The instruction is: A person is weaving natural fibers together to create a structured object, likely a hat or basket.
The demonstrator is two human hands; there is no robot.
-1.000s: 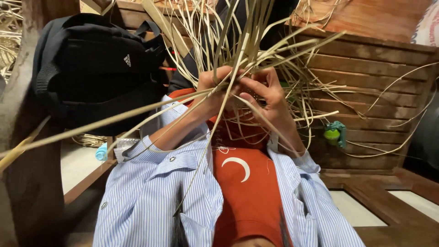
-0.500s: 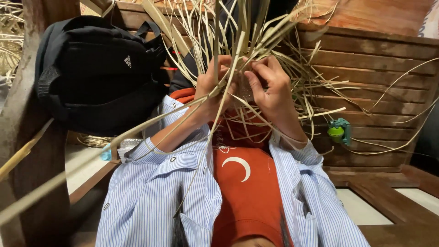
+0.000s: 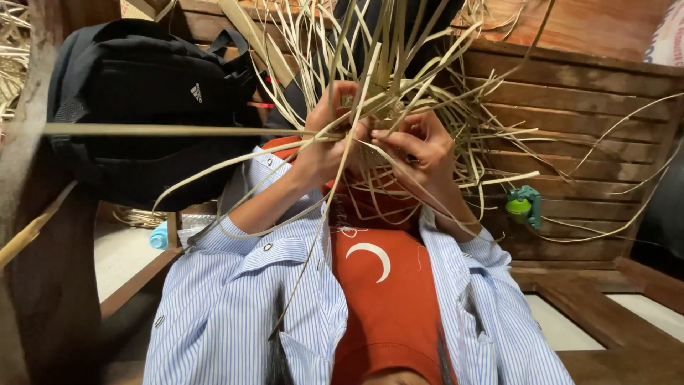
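Pale straw-coloured strips [image 3: 399,78] fan out from a small woven piece [image 3: 370,117] held up before the chest in the head view. The left hand [image 3: 329,139] has its grip closed around a bundle of strips; the right hand [image 3: 420,146] pinches strands beside it. Since a moment ago one long strip [image 3: 164,130] has swung level across the black backpack [image 3: 149,107], so the weaving looks to be moving on a strand

Backpack [image 3: 142,107] left of the strips [image 3: 385,78] — bottle [image 3: 521,207] to their right.
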